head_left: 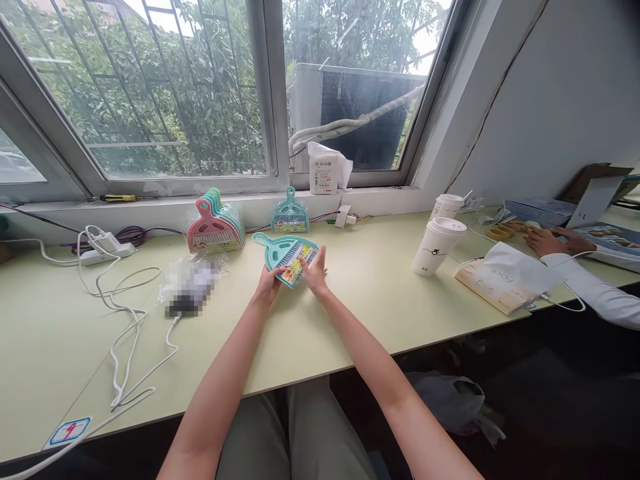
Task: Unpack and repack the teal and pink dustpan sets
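Hands: two, bare, over the tabletop (370,300). Left hand (269,283): gripping the near left edge of a teal dustpan, thumb on top. Right hand (315,270): at the pan's right side, thumb over the front, fingers extended.

Dustpan (287,257): one, teal, held between the hands, tilted, handle pointing to the upper left; striped brush and colourful label on its face.

Second dustpan (290,212): one, teal, upright just beyond the hands, against the wall below the window.

Stack (215,223): several dustpans, upright, pink in front, green and teal behind, in clear wrap; beyond the hands to the left.

Left of the hands: clear plastic and a blurred item (193,287), contents unreadable; white cables (135,320); power strip (107,252).

Right of the hands: two lidded white cups (437,247); a tissue pack (500,280); farther right, another person's hands (547,241) near round tan items (501,231).
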`<move>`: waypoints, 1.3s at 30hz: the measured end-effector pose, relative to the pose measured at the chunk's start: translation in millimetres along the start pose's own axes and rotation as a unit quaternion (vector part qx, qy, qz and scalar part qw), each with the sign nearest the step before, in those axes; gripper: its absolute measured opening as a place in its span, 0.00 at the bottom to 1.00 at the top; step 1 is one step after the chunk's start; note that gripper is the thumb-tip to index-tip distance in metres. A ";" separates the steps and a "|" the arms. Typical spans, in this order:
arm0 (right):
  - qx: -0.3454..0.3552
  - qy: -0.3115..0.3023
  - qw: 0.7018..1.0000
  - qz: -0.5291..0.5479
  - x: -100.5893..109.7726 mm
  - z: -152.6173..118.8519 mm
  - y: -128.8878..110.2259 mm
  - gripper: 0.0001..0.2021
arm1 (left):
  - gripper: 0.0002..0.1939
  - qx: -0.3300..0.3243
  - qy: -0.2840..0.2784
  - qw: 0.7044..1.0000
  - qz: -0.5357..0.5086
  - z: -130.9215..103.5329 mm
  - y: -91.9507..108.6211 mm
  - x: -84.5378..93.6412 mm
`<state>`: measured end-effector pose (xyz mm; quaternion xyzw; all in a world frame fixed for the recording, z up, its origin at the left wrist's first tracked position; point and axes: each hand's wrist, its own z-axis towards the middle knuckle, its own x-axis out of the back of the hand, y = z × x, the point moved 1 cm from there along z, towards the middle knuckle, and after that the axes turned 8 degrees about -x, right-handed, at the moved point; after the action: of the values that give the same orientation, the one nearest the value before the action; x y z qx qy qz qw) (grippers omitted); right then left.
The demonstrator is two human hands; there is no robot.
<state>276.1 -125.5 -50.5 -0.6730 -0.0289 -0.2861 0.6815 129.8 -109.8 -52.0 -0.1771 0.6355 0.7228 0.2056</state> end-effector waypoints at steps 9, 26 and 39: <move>-0.138 -0.206 0.877 0.412 7.3 6.1 3.4 0.12 | 0.30 0.016 -0.068 0.997 0.025 2.1 9.3 4.2; -0.139 -0.180 0.881 0.415 12.9 9.3 10.5 0.12 | 0.16 -0.322 0.316 0.777 0.439 -4.3 80.3 82.7; -0.161 -0.194 0.874 0.415 20.6 10.9 7.2 0.11 | 0.24 -0.249 0.058 0.660 0.706 8.6 31.4 52.4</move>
<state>300.1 -123.0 -47.2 -0.7654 0.1681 0.1584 0.6006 68.8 -100.9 -51.5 0.2390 0.3769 0.7701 -0.4558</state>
